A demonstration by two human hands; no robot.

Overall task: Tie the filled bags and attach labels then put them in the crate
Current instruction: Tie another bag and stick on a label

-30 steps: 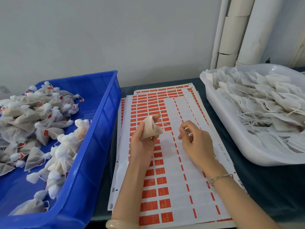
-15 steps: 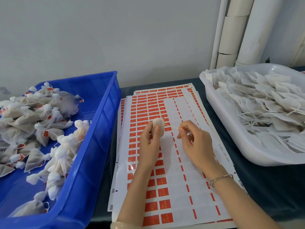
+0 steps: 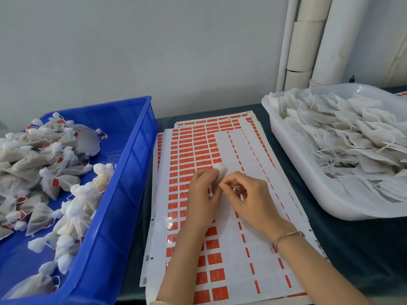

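Over a sheet of orange labels [image 3: 187, 164], the left hand [image 3: 201, 194] curls around a small filled bag [image 3: 221, 171]. The right hand [image 3: 251, 201] pinches the bag's white string [image 3: 235, 188] between thumb and fingertips. The knot likely goes best with the neck held firm and the string drawn snug. A blue crate [image 3: 132, 172] of tied bags [image 3: 55, 172] sits to the left. A white tub [image 3: 308, 194] of untied bags [image 3: 341, 139] sits to the right on the dark counter [image 3: 363, 249]. Nothing appears to block the way to the crate.
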